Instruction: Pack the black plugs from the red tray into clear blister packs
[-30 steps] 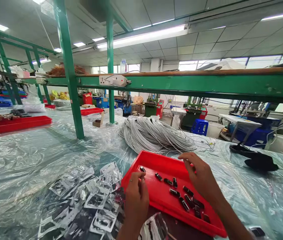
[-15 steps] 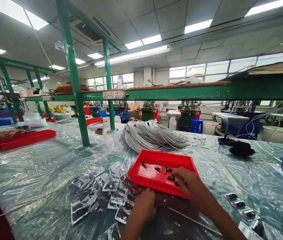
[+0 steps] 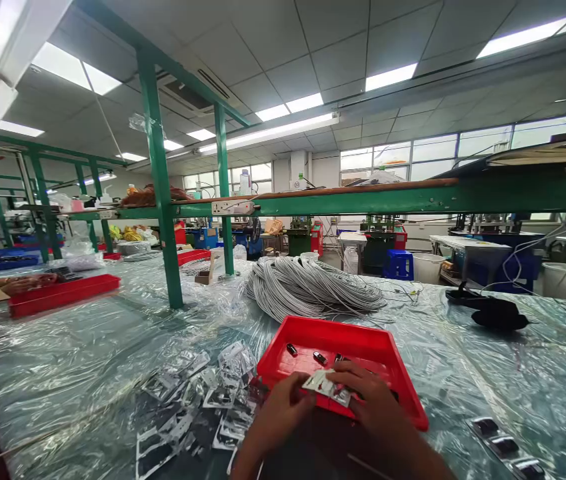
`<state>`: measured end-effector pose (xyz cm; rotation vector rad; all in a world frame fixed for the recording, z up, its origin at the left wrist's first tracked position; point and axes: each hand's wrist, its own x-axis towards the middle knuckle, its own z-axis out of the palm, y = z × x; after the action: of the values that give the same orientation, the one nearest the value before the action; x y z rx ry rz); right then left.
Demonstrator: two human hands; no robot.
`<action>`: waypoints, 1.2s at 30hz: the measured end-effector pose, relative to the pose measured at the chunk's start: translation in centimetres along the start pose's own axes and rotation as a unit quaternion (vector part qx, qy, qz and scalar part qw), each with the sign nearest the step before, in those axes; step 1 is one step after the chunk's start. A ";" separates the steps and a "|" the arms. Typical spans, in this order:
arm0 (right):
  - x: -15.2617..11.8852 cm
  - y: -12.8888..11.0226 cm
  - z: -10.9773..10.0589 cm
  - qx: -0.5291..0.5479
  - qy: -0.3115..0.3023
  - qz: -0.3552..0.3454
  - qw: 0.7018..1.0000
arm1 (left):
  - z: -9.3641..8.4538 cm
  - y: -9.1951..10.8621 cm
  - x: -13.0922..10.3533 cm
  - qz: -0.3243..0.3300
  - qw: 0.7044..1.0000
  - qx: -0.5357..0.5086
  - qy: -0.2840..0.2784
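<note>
Between my two hands is a small silver-white packet point(image 3: 327, 387), held over the near edge of a red tray point(image 3: 269, 363). My left hand point(image 3: 283, 410) pinches the packet's left end. The fingers of my right hand point(image 3: 370, 397) close on its right side; whether they also hold a small part is hidden. Small black parts with shiny metal, like connectors point(image 3: 319, 359), lie spread inside the tray, some of them behind my right hand. Left of the tray sprawls a pile of clear and silver packets point(image 3: 187, 387).
Packets with black pieces point(image 3: 505, 445) lie in a row at the right. A grey cable coil point(image 3: 313, 287) sits behind the tray, and a black strap-like item point(image 3: 497, 317) lies farther right. Green posts point(image 3: 165, 227) rise from the plastic-covered table point(image 3: 87, 373). Another person's hand point(image 3: 25, 283) is far left.
My right hand has come back from among the parts in the tray to the packet. My left hand has risen, and the packet now shows between both hands. The camera view has shifted slightly.
</note>
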<state>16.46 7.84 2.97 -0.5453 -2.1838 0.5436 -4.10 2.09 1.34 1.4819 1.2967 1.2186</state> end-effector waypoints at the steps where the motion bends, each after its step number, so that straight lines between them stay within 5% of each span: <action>1: 0.0 0.5 0.1 -0.010 0.016 -0.034 0.999 | -0.1 -0.1 0.1 -0.023 0.997 -0.068 -0.017; 5: -0.3 1.6 0.9 -0.060 0.055 -0.147 0.986 | 0.9 -0.4 0.8 -0.018 0.948 -0.318 -0.010; 10: -0.5 1.1 1.2 -0.153 0.032 -0.166 0.974 | 2.2 -0.8 1.7 0.027 0.911 -0.411 0.029; 14: -0.8 0.8 1.6 -0.194 0.006 -0.143 0.970 | 1.9 -1.2 2.0 -0.001 0.927 -0.365 0.087; 18: -1.0 0.1 1.6 -0.173 -0.025 -0.078 0.982 | 1.2 -1.0 1.2 0.003 0.979 -0.159 0.126; 21: -0.5 -0.4 0.9 -0.117 0.033 0.022 0.992 | 1.3 -0.3 0.4 0.024 0.996 -0.078 0.036; 24: 0.1 -0.2 0.1 -0.056 0.032 0.106 0.992 | 1.8 0.4 0.1 0.031 0.993 -0.090 -0.068; 30: 0.1 0.5 0.1 0.074 -0.009 0.202 0.977 | 2.0 0.2 0.6 0.022 0.998 -0.049 -0.011; 36: 0.1 0.6 0.9 0.180 0.005 0.187 0.966 | 2.1 -0.2 0.6 0.025 0.992 -0.126 -0.021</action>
<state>15.79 8.22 2.19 -0.7586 -1.9152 1.1098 -2.05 2.80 0.74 1.3573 1.0409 1.3228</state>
